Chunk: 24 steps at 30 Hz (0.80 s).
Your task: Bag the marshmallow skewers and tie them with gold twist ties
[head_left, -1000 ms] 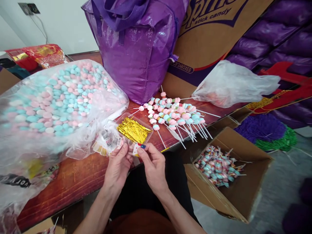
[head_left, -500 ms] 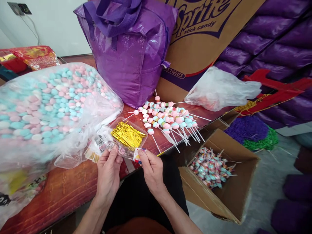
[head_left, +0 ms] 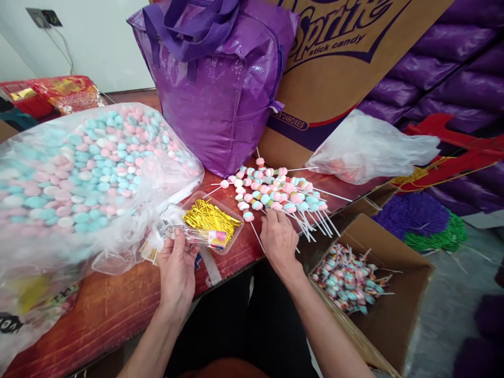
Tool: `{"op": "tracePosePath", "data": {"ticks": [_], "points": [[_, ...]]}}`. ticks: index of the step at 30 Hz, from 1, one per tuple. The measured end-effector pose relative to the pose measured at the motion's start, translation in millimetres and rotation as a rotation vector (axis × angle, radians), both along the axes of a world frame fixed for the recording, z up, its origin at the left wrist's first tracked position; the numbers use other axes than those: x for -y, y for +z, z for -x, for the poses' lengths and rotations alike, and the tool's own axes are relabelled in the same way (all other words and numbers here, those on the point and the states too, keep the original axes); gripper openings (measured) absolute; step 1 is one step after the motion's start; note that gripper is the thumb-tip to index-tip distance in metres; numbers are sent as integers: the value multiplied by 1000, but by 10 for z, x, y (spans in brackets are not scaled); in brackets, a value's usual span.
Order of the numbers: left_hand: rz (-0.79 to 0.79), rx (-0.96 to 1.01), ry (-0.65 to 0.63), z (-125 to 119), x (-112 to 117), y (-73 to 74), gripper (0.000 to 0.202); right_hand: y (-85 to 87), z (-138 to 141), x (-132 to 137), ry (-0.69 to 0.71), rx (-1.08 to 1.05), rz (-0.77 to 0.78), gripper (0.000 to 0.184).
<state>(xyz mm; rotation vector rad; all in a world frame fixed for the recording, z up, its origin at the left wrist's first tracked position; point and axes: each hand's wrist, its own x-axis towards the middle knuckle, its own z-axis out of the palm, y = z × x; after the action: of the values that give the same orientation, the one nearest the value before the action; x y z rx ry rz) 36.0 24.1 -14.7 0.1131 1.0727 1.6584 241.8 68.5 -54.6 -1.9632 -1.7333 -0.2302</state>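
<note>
My left hand (head_left: 178, 262) pinches a clear printed plastic bag (head_left: 192, 234) with a coloured end, between thumb and fingers. The bag lies across a clear tray (head_left: 235, 236) of gold twist ties (head_left: 210, 216). At the near edge of a pile of candy sticks (head_left: 285, 191), strung with pink, blue and white pieces, is my right hand (head_left: 280, 239). Its fingers are bent down and closed on one candy stick, whose white end (head_left: 296, 250) shows beside the hand; the fingertips are partly hidden. More flat plastic bags (head_left: 167, 218) lie left of the tray.
A large clear sack (head_left: 90, 173) of pastel candies covers the table's left side. Behind stand a purple bag (head_left: 212, 100) and a brown carton (head_left: 338, 68). At lower right, an open cardboard box (head_left: 409, 283) holds wrapped candy sticks. A white plastic bag (head_left: 366, 147) sits at the table's right end.
My right hand has let go of the plastic bag and moved right to the candy stick pile. My left hand still holds the bag, now tilted over the tray.
</note>
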Motion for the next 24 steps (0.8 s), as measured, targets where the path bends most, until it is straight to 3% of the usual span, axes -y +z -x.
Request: {"op": "tracePosePath", "data": {"ticks": [5,9,12,16,20,24], "points": [[6,28,49,16,-51,-64,37,-31,42,-95,-78,84,227,20],[9,70,79,49,-80,-82,33,-8,-2,-6,-75,-126,13,22],[32,110,106,77,-99,-77,27,73,-14,231,72,-379,-178,17],[50,136,112,102,-130,-68,24,226,69,670,294,-614,-165,7],[64,134,99,109,-145,-66,29,278,120,950,449,-545,-155,13],[37,79,71,101,-126,-67,33,313,90,997,494,-316,-167,12]]}}
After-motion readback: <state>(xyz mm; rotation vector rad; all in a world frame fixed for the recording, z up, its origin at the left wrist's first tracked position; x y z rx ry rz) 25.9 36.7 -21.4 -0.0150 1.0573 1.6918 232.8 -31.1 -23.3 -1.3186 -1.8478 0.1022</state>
